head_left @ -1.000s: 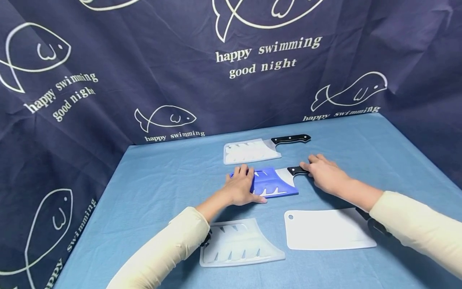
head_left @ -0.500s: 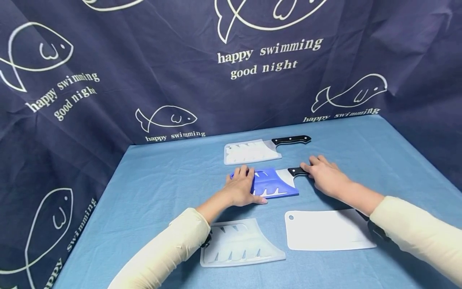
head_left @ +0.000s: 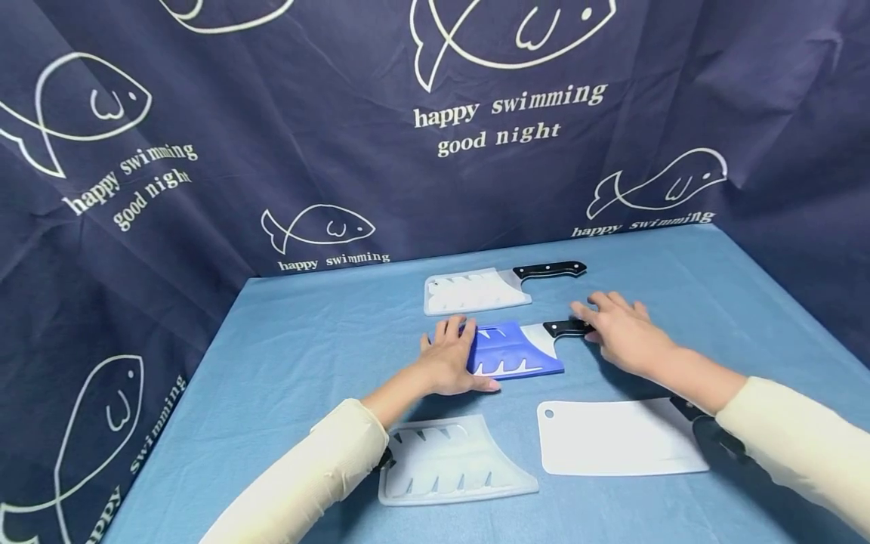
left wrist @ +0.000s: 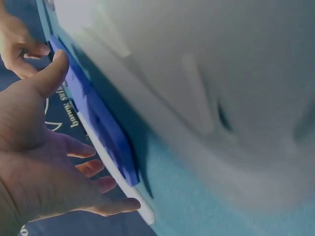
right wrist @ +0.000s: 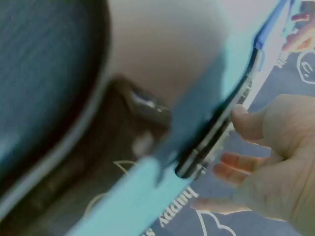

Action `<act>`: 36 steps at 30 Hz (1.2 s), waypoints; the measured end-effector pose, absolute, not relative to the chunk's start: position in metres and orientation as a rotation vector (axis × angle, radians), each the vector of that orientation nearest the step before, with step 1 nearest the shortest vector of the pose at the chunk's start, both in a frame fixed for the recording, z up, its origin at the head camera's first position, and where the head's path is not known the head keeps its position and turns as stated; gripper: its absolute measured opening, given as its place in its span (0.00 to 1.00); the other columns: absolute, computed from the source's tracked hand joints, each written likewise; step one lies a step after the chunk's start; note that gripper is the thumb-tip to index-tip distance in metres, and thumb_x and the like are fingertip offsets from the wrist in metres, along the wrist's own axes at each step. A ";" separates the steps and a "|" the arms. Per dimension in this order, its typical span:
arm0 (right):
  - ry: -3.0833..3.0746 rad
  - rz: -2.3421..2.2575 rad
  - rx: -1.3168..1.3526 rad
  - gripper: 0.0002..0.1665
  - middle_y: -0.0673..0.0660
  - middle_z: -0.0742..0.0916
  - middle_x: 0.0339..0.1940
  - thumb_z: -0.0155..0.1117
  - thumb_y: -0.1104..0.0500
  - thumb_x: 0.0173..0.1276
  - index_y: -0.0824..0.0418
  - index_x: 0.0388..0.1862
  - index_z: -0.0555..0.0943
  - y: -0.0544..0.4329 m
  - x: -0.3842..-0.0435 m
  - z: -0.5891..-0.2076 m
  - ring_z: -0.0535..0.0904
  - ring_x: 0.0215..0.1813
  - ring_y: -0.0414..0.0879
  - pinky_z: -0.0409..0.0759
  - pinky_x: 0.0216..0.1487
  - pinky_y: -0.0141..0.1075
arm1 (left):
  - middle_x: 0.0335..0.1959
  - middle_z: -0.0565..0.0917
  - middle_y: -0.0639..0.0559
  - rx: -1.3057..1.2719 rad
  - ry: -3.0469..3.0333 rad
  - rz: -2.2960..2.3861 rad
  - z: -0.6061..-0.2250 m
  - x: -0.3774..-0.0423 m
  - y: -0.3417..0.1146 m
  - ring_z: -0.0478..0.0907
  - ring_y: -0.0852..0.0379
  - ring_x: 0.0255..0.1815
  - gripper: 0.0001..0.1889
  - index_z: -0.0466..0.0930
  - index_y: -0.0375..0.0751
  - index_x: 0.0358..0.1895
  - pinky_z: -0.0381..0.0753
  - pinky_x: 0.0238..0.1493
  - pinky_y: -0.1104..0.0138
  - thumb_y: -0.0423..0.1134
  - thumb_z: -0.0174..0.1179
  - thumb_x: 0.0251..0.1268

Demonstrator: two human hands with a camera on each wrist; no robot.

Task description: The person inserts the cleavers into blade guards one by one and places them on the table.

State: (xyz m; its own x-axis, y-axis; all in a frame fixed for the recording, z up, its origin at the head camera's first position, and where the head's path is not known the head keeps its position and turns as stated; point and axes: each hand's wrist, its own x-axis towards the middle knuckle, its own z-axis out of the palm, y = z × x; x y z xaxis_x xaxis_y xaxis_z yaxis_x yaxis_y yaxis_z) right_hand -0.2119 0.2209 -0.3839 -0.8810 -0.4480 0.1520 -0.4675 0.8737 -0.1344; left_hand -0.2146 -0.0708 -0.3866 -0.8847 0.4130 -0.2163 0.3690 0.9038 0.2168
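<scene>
A cleaver with a black handle (head_left: 567, 328) lies flat in the middle of the table, its blade mostly inside a blue blade sheath (head_left: 513, 351). At the sheath's left end is my left hand (head_left: 448, 359), fingers spread. The left wrist view has that hand (left wrist: 54, 162) with straight fingers beside the blue sheath (left wrist: 98, 113), not curled round it. My right hand (head_left: 628, 332) is at the handle's right end, hiding its tip in the head view. In the right wrist view, its thumb is close to the handle (right wrist: 216, 132) and its fingers are loosely extended.
Behind lies another cleaver (head_left: 550, 269) in a translucent white sheath (head_left: 472, 292). Nearer me are a loose translucent sheath (head_left: 455, 461), partly under my left forearm, and a bare cleaver (head_left: 618, 438) whose handle my right forearm partly covers. A dark fish-print curtain (head_left: 516, 189) rises behind the table.
My right hand has loosened from the handle and shifted slightly right, its fingers more spread. The left hand has shifted slightly left on the sheath. The head view has tilted slightly up.
</scene>
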 end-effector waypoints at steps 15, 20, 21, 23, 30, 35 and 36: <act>-2.896 0.228 0.695 0.30 0.70 0.74 0.60 0.67 0.66 0.60 0.65 0.63 0.75 0.250 -0.185 -0.354 0.66 0.62 0.64 0.61 0.52 0.67 | 0.74 0.51 0.41 0.670 2.827 0.343 -0.374 -0.200 -0.106 0.46 0.41 0.74 0.55 0.49 0.40 0.76 0.49 0.65 0.37 0.64 0.67 0.51; -2.875 0.213 0.713 0.29 0.69 0.76 0.57 0.69 0.66 0.58 0.65 0.61 0.77 0.262 -0.178 -0.357 0.68 0.59 0.63 0.63 0.50 0.66 | 0.74 0.52 0.42 0.717 2.806 0.347 -0.375 -0.193 -0.118 0.48 0.43 0.73 0.52 0.51 0.41 0.76 0.50 0.65 0.39 0.64 0.64 0.53; -2.870 0.208 0.719 0.29 0.68 0.76 0.56 0.69 0.66 0.58 0.65 0.60 0.77 0.264 -0.177 -0.358 0.68 0.58 0.62 0.63 0.49 0.65 | 0.74 0.52 0.42 0.724 2.802 0.351 -0.375 -0.191 -0.120 0.48 0.43 0.73 0.52 0.52 0.41 0.76 0.50 0.65 0.39 0.64 0.64 0.53; -2.859 0.199 0.735 0.30 0.67 0.77 0.54 0.70 0.66 0.56 0.64 0.60 0.77 0.268 -0.174 -0.361 0.70 0.57 0.61 0.64 0.48 0.63 | 0.74 0.53 0.42 0.738 2.798 0.365 -0.375 -0.188 -0.125 0.49 0.44 0.73 0.51 0.52 0.42 0.76 0.50 0.65 0.38 0.64 0.64 0.54; -2.818 0.133 0.799 0.30 0.62 0.80 0.50 0.74 0.64 0.52 0.62 0.57 0.81 0.281 -0.164 -0.368 0.74 0.50 0.57 0.69 0.38 0.56 | 0.73 0.56 0.43 0.777 2.775 0.428 -0.373 -0.168 -0.138 0.52 0.44 0.72 0.49 0.57 0.43 0.74 0.53 0.63 0.40 0.61 0.67 0.52; -2.865 0.118 0.819 0.30 0.56 0.79 0.44 0.76 0.63 0.50 0.60 0.55 0.82 0.291 -0.156 -0.371 0.74 0.45 0.52 0.68 0.30 0.45 | 0.72 0.56 0.44 0.788 2.724 0.421 -0.370 -0.153 -0.144 0.54 0.44 0.71 0.51 0.57 0.45 0.74 0.55 0.61 0.38 0.61 0.70 0.48; -2.877 0.115 0.822 0.29 0.56 0.79 0.43 0.77 0.62 0.50 0.60 0.54 0.82 0.292 -0.154 -0.371 0.74 0.44 0.52 0.68 0.30 0.44 | 0.73 0.56 0.44 0.785 2.715 0.420 -0.369 -0.149 -0.144 0.53 0.45 0.71 0.52 0.57 0.45 0.75 0.56 0.61 0.37 0.61 0.70 0.47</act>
